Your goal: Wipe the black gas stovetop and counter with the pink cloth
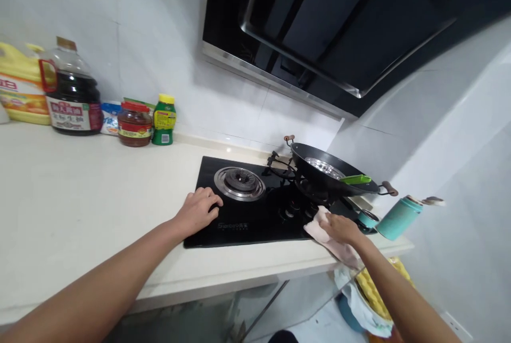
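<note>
Plainly, I saw a pale pink, soft fabric cloth (326,239) right of the frame's lower centre, crumpled and creased. Its long axis slanted from the round black control knobs (292,207) down rightward over the smooth white counter (120,189). My right hand (341,227) pinched its bunched folds. My left hand (199,207), fingers curled and slightly apart, rested on the left edge of the glossy black glass cooktop (259,228). Above the cloth, a round black metal wok (337,187) with wooden handles held a bright green utensil (355,179).
</note>
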Motion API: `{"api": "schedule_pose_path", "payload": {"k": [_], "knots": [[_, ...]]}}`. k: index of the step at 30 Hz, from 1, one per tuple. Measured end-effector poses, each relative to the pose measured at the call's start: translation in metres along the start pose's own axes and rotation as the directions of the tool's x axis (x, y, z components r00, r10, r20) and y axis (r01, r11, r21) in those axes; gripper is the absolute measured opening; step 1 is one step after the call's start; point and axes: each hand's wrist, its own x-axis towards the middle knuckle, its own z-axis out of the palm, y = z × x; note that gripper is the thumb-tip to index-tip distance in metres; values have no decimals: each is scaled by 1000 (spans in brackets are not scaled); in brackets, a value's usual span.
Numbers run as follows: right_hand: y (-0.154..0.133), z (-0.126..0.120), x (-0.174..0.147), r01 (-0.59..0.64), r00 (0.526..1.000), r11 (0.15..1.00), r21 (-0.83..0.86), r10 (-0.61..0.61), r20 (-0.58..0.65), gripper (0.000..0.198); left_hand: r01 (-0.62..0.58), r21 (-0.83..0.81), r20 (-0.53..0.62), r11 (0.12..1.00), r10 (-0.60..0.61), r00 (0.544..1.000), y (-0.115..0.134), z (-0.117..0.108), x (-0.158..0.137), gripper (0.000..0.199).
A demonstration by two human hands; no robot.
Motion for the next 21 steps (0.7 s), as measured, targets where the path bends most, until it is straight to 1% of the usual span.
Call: {"api": "schedule_pose_path", "payload": {"k": [3,5,7,9,10,12,15,17,19,20,21], "knots": [[-15,7,-25,83,997,997,-8,-83,9,39,2,-4,-6,1000,-2,1000,1,1,-1,22],[-28,14,-37,169,985,986,11,-168,-33,40,3,-1,-7,1000,-3,1000,1,1,-3,22],[-43,24,-44,239,960,971,-1,-236,-149,44,7,4,-7,1000,-7,1000,1,0,-4,23],[-59,34,-45,270,921,963,-30,-267,-284,45,11,8,-4,1000,-11,1000,1,0,-5,23],[-67,37,-45,276,904,961,-36,-272,-331,44,12,9,-3,1000,-12,1000,2,0,-5,23],[-82,42,-48,307,875,951,-26,-293,-385,36,13,9,-3,1000,-13,1000,2,0,-5,23],[-103,41,-61,421,837,907,9,-385,-388,22,12,12,-4,1000,-12,1000,3,0,-5,23],[-122,36,-72,536,793,843,50,-483,-372,18,14,16,-5,1000,-14,1000,3,1,-5,23],[-144,30,-78,641,735,762,86,-578,-355,17,17,21,-9,1000,-17,1000,3,1,-5,22],[-156,27,-78,673,713,734,93,-610,-347,18,18,23,-10,1000,-18,1000,2,1,-5,22],[-168,23,-75,690,701,718,93,-630,-335,19,20,24,-10,1000,-19,1000,2,1,-5,22]]}}
